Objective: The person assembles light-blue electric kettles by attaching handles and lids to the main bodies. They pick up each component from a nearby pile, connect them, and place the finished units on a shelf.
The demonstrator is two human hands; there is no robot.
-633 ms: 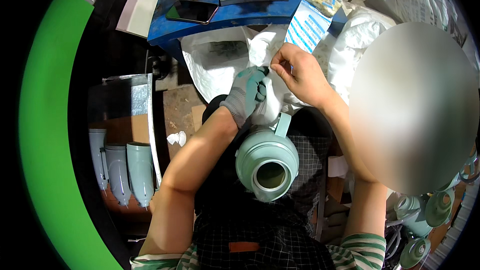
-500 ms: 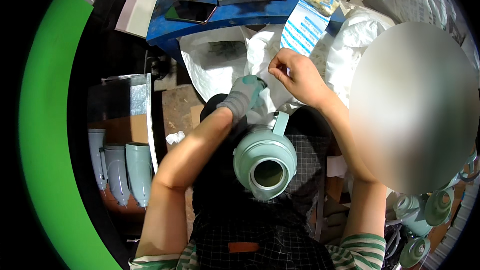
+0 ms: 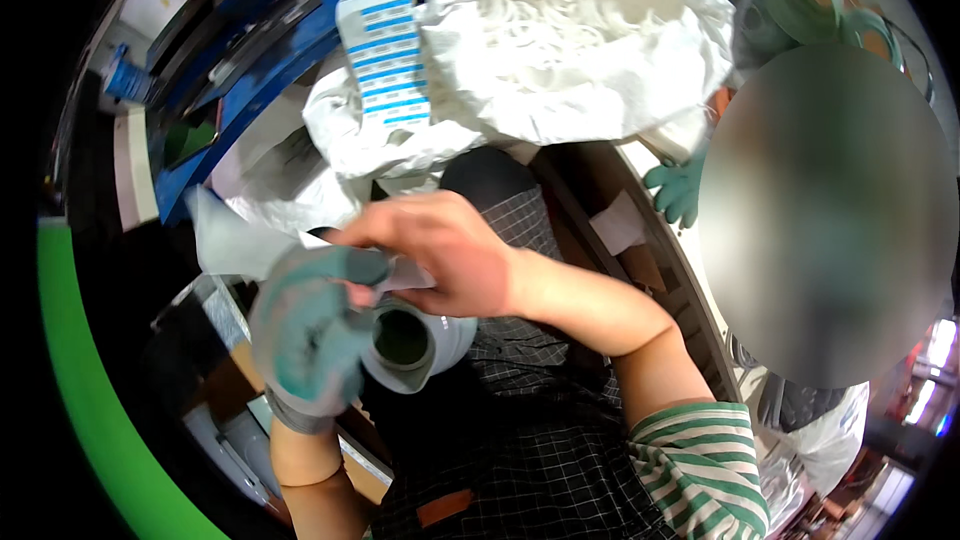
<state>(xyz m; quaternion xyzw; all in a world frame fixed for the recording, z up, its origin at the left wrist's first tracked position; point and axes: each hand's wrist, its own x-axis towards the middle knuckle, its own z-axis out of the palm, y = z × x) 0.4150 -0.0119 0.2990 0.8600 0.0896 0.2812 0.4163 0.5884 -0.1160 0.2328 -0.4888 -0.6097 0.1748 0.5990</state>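
Plainly nearest is the pale flask (image 3: 452,336), in front of the dark checked apron (image 3: 520,440), its mouth facing up uncovered and its pouring lip toward the person; the inside is dark, and I cannot tell whether anything lies in it. Just left of the flask's mouth is the left hand (image 3: 310,330) in a grey-and-green glove, its fingers reaching toward the other hand; it is badly blurred, so I cannot tell whether its grip is wide or narrow. The bare right hand (image 3: 450,255) is just beyond the mouth, back of the hand up, wrist bent and fingers curled to a narrow grip — a thin pale scrap (image 3: 408,275) shows by thumb and fingers, though blur hides whether it is pinched. A whitish sheet (image 3: 235,240) spreads beyond the flask to the left, next to the glove. Left of the flask and lower, grey cylinders (image 3: 250,450) lie side by side. Farther out, beyond the flask and to its right, a white sack (image 3: 560,110) gapes, heaped with white rings (image 3: 560,20). Beyond the flask stands a blue-striped paper strip (image 3: 390,60), and to its far left runs the blue counter (image 3: 262,85).
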